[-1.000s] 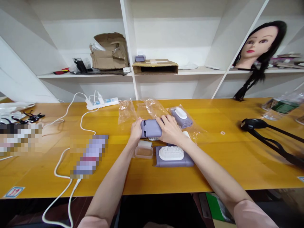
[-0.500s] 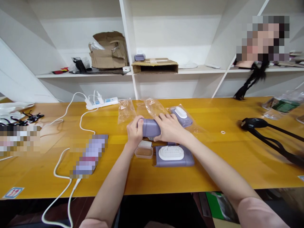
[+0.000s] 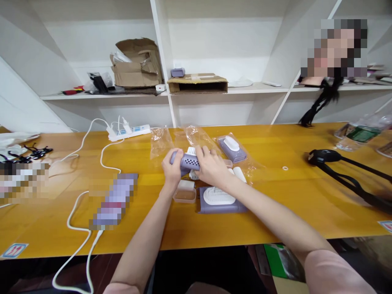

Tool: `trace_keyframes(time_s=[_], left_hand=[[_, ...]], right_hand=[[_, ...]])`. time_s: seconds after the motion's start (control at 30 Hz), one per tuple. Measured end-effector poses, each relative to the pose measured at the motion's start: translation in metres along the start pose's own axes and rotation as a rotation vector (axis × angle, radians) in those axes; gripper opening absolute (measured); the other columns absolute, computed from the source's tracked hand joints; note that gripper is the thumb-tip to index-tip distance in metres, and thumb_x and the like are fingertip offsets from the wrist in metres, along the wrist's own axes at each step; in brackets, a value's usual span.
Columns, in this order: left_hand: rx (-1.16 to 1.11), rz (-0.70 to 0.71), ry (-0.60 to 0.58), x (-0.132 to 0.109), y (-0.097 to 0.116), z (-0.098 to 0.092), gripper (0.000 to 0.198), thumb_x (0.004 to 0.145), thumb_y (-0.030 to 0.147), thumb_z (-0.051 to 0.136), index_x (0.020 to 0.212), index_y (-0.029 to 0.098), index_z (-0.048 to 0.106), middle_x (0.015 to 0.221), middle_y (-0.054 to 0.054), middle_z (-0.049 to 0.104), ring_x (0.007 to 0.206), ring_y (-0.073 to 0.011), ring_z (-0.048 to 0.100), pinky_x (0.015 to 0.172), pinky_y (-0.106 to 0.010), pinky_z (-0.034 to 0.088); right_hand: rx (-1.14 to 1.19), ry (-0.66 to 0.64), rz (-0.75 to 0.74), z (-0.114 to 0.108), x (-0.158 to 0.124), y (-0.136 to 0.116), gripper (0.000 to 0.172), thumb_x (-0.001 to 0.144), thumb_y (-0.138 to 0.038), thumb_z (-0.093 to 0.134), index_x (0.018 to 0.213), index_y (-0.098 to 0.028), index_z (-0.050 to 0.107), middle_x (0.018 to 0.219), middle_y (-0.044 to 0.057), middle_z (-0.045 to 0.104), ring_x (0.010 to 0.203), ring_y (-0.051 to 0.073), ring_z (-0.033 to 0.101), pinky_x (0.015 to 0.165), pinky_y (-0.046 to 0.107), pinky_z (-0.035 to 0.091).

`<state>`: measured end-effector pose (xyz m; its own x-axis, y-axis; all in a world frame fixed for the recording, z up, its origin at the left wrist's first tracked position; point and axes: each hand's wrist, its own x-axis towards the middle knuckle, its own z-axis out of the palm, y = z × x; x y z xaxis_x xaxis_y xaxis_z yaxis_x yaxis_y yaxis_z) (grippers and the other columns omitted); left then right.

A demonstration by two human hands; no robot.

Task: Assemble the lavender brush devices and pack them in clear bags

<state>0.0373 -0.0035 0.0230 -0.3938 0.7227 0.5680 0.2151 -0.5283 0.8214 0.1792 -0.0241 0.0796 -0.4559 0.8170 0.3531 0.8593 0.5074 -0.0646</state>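
A purple plastic case [image 3: 190, 162] with rows of small holes is held above the table between my two hands. White comb-like teeth show above it, and another white piece below. My left hand [image 3: 172, 169] grips the case's left end, thumb on top. The fingers of my right hand [image 3: 212, 165] close over its right end and hide that part. Beneath my right wrist a second purple case [image 3: 208, 208] lies flat, a white bristled brush [image 3: 218, 197] on it. Left of that sits a small clear box [image 3: 184, 197]. A white piece [image 3: 239, 174] lies beyond my right forearm.
A bagged purple case with a white oval top [image 3: 232, 143] lies behind my hands, near crumpled clear bags [image 3: 161, 141]. At left are a phone [image 3: 118, 196] with a white cable and a power strip [image 3: 130, 132]. A black strap [image 3: 327, 157] and bottle [image 3: 361, 132] are at right.
The held purple case has been turned, so its holed side and white teeth now show. My right hand has shifted slightly left and toward me, and a white piece beside it has come into view.
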Motion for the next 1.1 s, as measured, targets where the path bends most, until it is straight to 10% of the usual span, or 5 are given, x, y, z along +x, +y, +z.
trace_keyframes(time_s=[0.17, 0.4, 0.63, 0.77, 1.1], left_hand=[[-0.016, 0.082, 0.142, 0.0, 0.004, -0.004, 0.023, 0.084, 0.035, 0.047, 0.076, 0.017, 0.06, 0.077, -0.003, 0.058, 0.078, -0.0157, 0.054, 0.075, -0.026, 0.041], [-0.058, 0.317, 0.245, -0.007, 0.011, 0.003, 0.024, 0.083, 0.037, 0.042, 0.083, 0.019, 0.058, 0.091, -0.006, 0.057, 0.093, -0.0206, 0.054, 0.089, -0.037, 0.04], [-0.319, -0.022, -0.102, -0.007, 0.008, 0.001, 0.045, 0.077, 0.042, 0.048, 0.116, 0.022, 0.053, 0.122, -0.01, 0.057, 0.112, -0.025, 0.054, 0.094, -0.039, 0.041], [-0.4, -0.285, -0.023, -0.003, 0.006, 0.0, 0.044, 0.08, 0.049, 0.045, 0.103, 0.016, 0.062, 0.101, -0.01, 0.067, 0.089, -0.0216, 0.063, 0.077, -0.033, 0.048], [-0.11, -0.051, 0.025, 0.0, 0.019, -0.009, 0.041, 0.084, 0.047, 0.044, 0.078, 0.015, 0.07, 0.079, -0.005, 0.067, 0.075, -0.0175, 0.06, 0.07, -0.027, 0.044]], right_hand=[[0.556, 0.082, 0.16, 0.001, -0.009, 0.021, 0.105, 0.057, -0.042, 0.076, 0.142, -0.026, 0.018, 0.137, 0.015, 0.037, 0.12, 0.035, 0.044, 0.092, 0.051, 0.042], [1.45, 0.059, 0.361, 0.008, -0.005, 0.033, 0.075, 0.062, -0.039, 0.07, 0.129, -0.025, 0.04, 0.125, 0.011, 0.052, 0.1, 0.025, 0.058, 0.081, 0.042, 0.051], [1.125, 0.288, 0.302, 0.014, -0.013, 0.041, 0.063, 0.057, -0.038, 0.075, 0.112, -0.023, 0.048, 0.112, 0.006, 0.058, 0.104, 0.024, 0.055, 0.088, 0.039, 0.045], [0.966, 0.299, 0.282, 0.013, -0.019, 0.031, 0.071, 0.058, -0.039, 0.075, 0.118, -0.022, 0.042, 0.119, 0.009, 0.053, 0.108, 0.024, 0.051, 0.089, 0.038, 0.044], [0.48, 0.07, 0.007, 0.003, -0.018, 0.04, 0.089, 0.048, -0.044, 0.079, 0.124, -0.018, 0.042, 0.12, 0.012, 0.05, 0.114, 0.03, 0.047, 0.093, 0.046, 0.039]])
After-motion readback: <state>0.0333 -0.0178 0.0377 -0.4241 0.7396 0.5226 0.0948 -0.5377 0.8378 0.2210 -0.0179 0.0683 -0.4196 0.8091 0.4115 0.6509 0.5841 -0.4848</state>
